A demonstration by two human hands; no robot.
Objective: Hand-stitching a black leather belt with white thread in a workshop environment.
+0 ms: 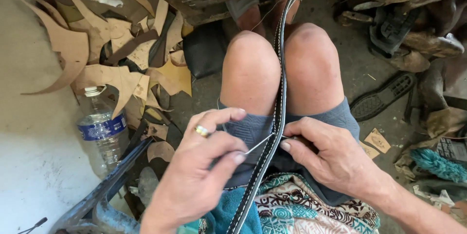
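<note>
Open passage lies along the pale floor point(29, 132) at the left edge of the frame, broken only by the plastic bottle point(101, 129) lying beside the heap of leather scraps point(121, 54) that fills the upper left. The black strap point(279, 103) runs down the middle, pinned between the knees point(279, 64). At right, shoe soles point(382, 98) and old shoes point(408, 20) crowd the ground. A blue metal frame point(104, 190) blocks the lower left.

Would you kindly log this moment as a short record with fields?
Left hand: pinches a pale thread beside the strap; ring on one finger
Right hand: fingertips against the strap's other side
Black strap: white-stitched, clamped between the knees
Floor left: leather scraps, plastic bottle
Floor right: shoe sole
</note>
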